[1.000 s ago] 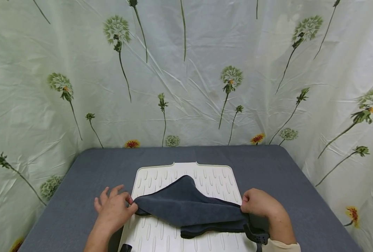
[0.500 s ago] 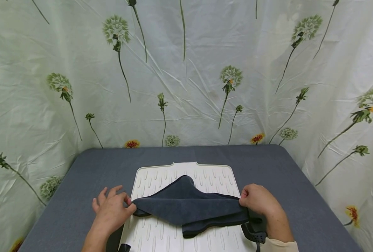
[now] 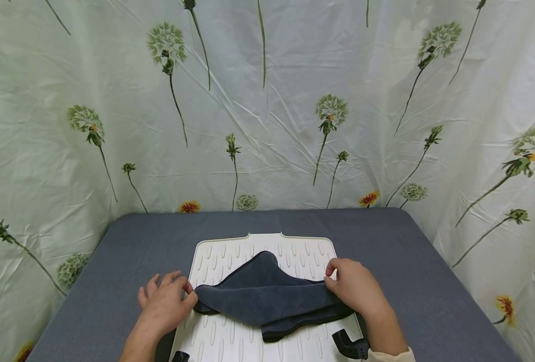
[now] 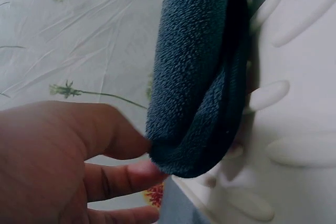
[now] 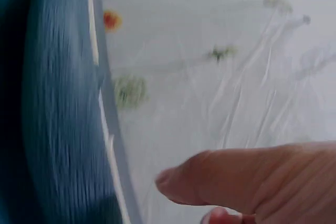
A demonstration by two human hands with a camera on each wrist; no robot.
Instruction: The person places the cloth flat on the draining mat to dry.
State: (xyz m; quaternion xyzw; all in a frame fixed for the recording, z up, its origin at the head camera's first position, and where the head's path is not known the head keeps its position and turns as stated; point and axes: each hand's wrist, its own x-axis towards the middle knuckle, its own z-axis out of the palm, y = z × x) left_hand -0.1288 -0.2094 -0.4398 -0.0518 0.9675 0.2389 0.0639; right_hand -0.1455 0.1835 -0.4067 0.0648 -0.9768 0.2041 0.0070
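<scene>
A dark blue-grey cloth with black edging lies partly folded across the white ribbed mat. My left hand pinches the cloth's left corner between thumb and index finger, the other fingers spread. In the left wrist view, that corner of the fuzzy cloth shows folded, with the thumb right at it. My right hand is over the cloth's right part, with a gap between thumb and index finger. The right wrist view is blurred; there the thumb stands apart from the cloth.
The mat lies on a dark grey table, backed by a white floral curtain. A black wrist strap part hangs below the right wrist. Another black piece is at the bottom left of the mat.
My right hand has let go of the cloth's right end and moved left and away from me over it. The left hand has shifted slightly right with its corner.
</scene>
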